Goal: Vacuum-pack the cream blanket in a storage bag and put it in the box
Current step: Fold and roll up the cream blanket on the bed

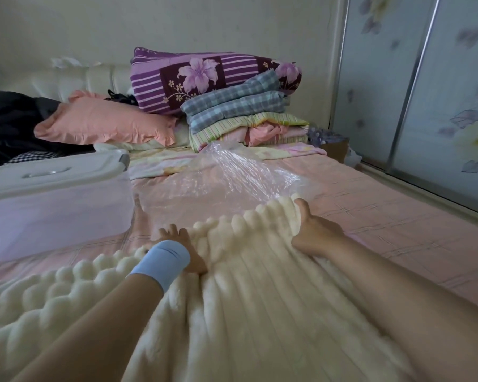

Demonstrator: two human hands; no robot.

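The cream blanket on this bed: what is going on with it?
A person holds the fluffy, ribbed cream blanket at its far edge. The right hand grips that edge; the left hand, with a blue wristband, lies on it, grip unclear. The clear plastic storage bag lies crumpled on the pink bed sheet just beyond, and the blanket is not yet inside. The translucent plastic box stands to the left with its white lid on.
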